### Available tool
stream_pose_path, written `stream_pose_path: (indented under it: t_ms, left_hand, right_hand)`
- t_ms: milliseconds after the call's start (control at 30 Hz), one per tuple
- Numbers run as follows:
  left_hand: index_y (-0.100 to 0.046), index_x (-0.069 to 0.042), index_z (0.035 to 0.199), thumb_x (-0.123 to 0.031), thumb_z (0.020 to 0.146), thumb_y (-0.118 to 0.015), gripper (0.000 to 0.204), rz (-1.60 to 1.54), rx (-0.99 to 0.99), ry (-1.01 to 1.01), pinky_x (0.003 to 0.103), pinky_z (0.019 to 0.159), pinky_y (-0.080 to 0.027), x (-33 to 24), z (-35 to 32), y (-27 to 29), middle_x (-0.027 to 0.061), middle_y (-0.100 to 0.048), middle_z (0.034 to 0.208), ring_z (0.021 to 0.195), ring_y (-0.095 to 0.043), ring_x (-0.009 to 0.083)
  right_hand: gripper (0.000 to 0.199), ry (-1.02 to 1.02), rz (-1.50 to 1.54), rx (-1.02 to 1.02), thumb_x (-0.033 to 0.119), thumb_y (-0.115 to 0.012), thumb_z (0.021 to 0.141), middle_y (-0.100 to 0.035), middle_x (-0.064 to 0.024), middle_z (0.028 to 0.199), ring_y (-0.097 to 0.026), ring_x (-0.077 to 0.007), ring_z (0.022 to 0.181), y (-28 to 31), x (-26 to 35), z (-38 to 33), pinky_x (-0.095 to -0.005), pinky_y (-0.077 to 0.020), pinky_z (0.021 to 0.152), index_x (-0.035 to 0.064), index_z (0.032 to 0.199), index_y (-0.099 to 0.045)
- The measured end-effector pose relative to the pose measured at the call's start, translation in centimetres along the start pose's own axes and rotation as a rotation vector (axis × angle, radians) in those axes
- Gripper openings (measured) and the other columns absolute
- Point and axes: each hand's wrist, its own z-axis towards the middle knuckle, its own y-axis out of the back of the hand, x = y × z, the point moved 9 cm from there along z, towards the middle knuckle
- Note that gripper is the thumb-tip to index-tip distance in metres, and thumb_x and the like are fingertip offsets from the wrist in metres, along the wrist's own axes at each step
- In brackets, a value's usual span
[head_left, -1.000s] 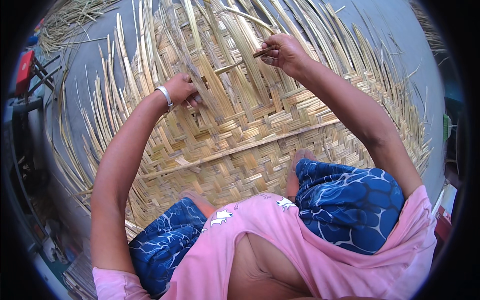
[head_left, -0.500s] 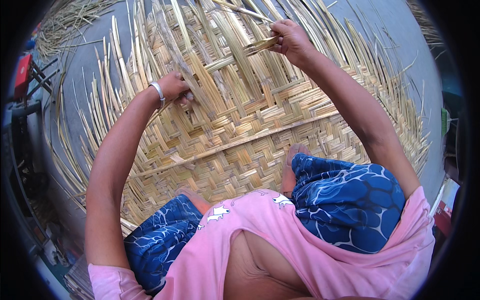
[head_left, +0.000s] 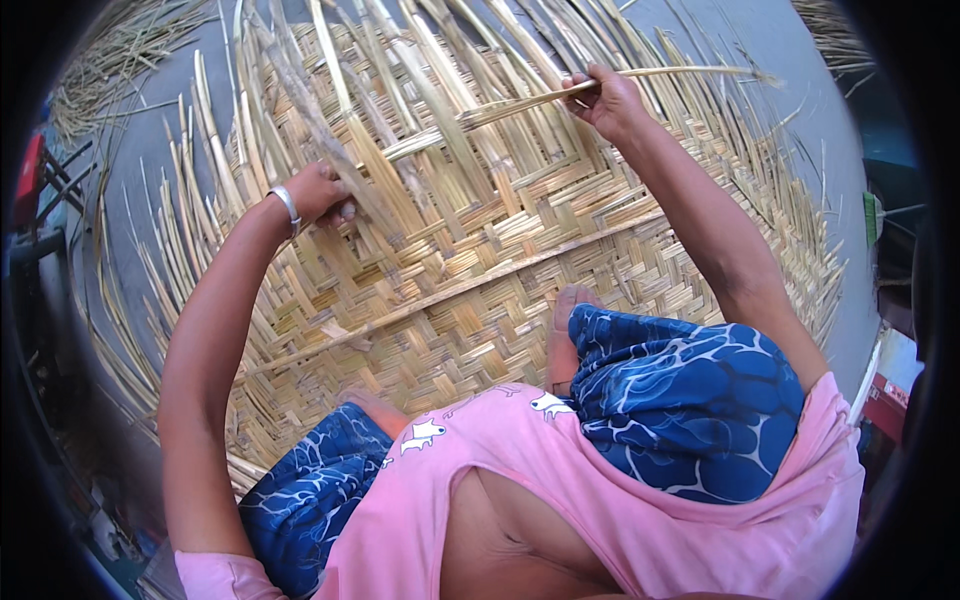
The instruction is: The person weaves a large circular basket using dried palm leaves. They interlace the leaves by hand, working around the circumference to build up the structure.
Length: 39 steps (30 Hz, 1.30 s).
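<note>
A large mat (head_left: 470, 340) of flattened straw-coloured reed strips lies woven under my feet, its loose strip ends fanning out on the far side. In my right hand (head_left: 612, 105), at the far right of the weave, a crosswise reed strip (head_left: 520, 104) is pinched between thumb and fingers. That strip runs left among the upright strips, and its thin tail (head_left: 690, 71) sticks out to the right. My left hand (head_left: 322, 195), with a pale bracelet at the wrist, is curled at the edge of a greyish upright strip (head_left: 325, 140); its fingertips are partly hidden beneath.
A long thin rod (head_left: 490, 271) crosses the mat in front of my feet. Loose reeds (head_left: 125, 65) are heaped on the grey floor (head_left: 185, 75) at the far left, with more at the far right (head_left: 835, 35). Red objects and dark frames stand along the left side.
My right hand has shifted slightly right and down; the folded strip in it now stretches out nearly straight across the uprights. My left hand keeps its place on the mat. The view has shifted slightly.
</note>
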Motion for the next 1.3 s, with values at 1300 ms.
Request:
stream_pose_path:
  t_ms: [1300]
  left_hand:
    - [-0.050, -0.006, 0.106, -0.017, 0.097, -0.051, 0.014, 0.337, -0.546, -0.393, 0.030, 0.049, -0.047, 2.6, -4.8, 0.9, 0.0092, -0.062, 0.075, 0.059, -0.060, 0.0194]
  right_hand:
    - [0.034, -0.257, -0.042, 0.173, 0.035, -0.039, 0.101, -0.064, -0.0181, 0.099, -0.068, -0.0328, 0.082, -1.5, -7.2, -3.1, -0.0353, -0.0587, 0.057, 0.0024, 0.108, -0.044]
